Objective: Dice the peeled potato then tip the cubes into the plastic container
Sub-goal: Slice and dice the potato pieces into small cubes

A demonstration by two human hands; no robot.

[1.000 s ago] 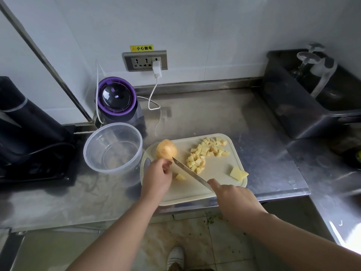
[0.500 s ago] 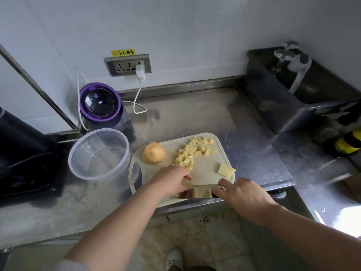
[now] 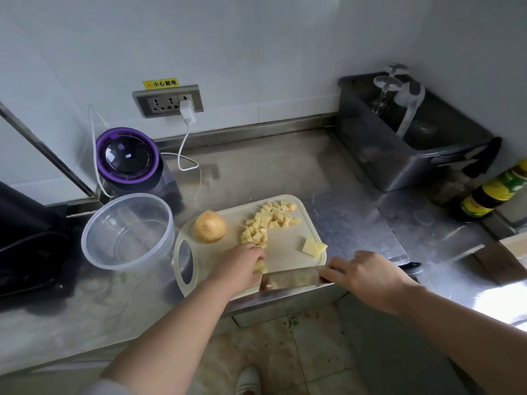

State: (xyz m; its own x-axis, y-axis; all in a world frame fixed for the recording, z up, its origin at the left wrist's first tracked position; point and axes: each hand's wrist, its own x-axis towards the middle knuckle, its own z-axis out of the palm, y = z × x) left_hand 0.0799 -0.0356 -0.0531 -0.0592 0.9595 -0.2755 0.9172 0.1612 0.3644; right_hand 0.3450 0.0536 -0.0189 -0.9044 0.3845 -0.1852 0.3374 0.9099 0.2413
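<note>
Resting on the board: potato cubes in a loose heap at the far right of the pale cutting board; a rounded potato chunk at its far left; a flat slice by its right edge.
Left hand: fingers curled down onto a potato piece at the board's near edge, touching the blade; most of that piece is hidden.
Right hand: wrapped round the knife where blade meets handle; a dark handle end shows to its right; the broad blade runs along the near edge.
Plastic container: clear, round, upright, just left of the board.
Surface: steel, carrying all of this.
Cut off or unclear: black appliance at the left edge; bottle at the right edge, yellow-green label unreadable; glassware in the dark bin, blurred.
Writing: yellow sticker above the wall socket reads 小心触电; the lit display on the purple-lidded appliance is too small to read.
</note>
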